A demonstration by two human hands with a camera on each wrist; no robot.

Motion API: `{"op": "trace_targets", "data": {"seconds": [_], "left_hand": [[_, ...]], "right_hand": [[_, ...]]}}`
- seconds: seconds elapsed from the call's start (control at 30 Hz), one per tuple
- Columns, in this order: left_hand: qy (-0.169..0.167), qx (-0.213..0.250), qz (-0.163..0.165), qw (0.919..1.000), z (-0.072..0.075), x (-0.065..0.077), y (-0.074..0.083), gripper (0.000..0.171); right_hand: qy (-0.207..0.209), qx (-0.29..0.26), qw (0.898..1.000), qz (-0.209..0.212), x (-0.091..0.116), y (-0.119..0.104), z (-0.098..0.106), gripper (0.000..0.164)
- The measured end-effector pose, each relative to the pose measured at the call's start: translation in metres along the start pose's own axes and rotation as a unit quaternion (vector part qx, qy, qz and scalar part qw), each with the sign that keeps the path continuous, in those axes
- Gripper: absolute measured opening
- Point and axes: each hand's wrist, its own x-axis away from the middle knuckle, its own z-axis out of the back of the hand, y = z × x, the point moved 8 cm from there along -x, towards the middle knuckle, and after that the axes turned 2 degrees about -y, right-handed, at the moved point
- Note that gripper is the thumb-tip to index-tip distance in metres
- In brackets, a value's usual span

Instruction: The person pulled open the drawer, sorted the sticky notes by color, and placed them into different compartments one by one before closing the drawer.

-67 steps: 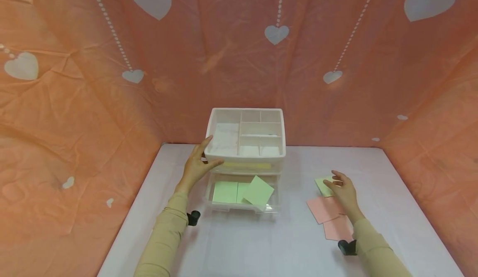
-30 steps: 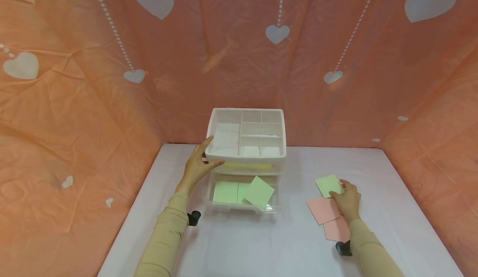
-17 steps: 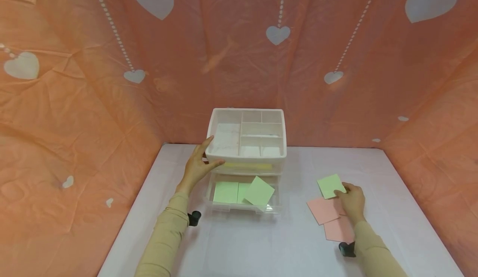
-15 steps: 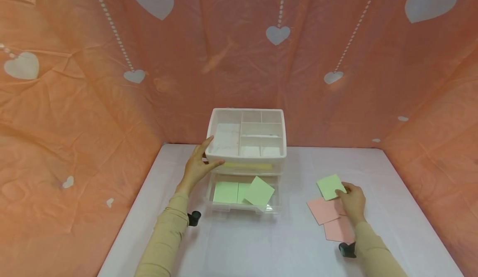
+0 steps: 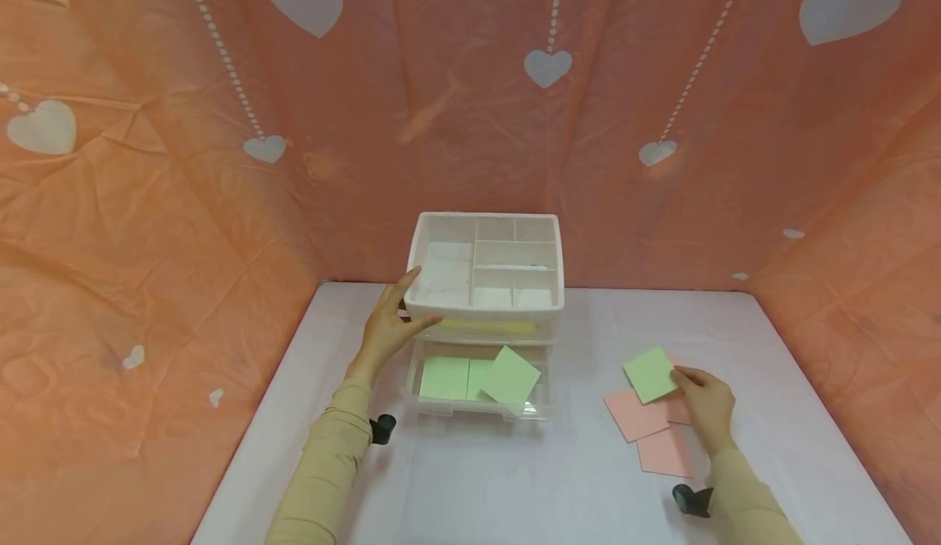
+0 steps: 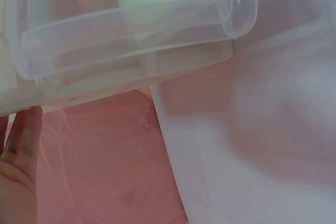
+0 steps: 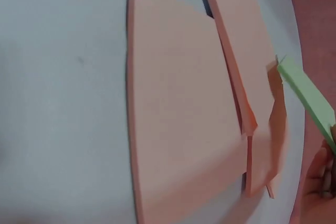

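Note:
My right hand pinches a green sticky note pad by its right corner. In the right wrist view the green pad is seen edge-on, at the tips of the fingers. Overlapping pink sticky note pads lie beneath and in front of it on the table. My left hand holds the front left corner of a white drawer organizer, thumb on its front and fingers along its side. The organizer's lower clear drawer is pulled out, with several green sticky note pads inside, one lying askew on top.
Divided compartments form the organizer's top. Something yellow shows through its closed upper drawer. The white table is bordered by an orange cloth with printed hearts at the back and sides.
My right hand has taken hold of the green pad and shifted it slightly toward me, over the pink pads, turning it. The left hand stays on the organizer.

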Motion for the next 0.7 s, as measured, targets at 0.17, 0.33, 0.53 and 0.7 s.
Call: {"op": "trace_targets", "data": {"seconds": [0.17,0.33,0.53,0.7], "left_hand": [[-0.001,0.002,-0.002,1.0,0.0,0.0,0.001,0.084],[-0.002,0.002,0.001,1.0,0.0,0.001,0.001,0.084],[-0.003,0.005,-0.002,1.0,0.0,0.001,0.001,0.084],[-0.006,0.007,-0.003,1.0,0.0,0.001,0.002,0.084]], "right_hand": [[0.002,-0.037,0.999,-0.023,0.007,0.003,0.002,0.044],[-0.002,-0.112,0.993,-0.038,0.014,-0.001,0.0,0.047],[-0.006,-0.19,0.98,-0.052,0.024,-0.017,-0.002,0.038],[-0.019,-0.231,0.972,-0.047,0.032,-0.033,-0.006,0.029]]}}
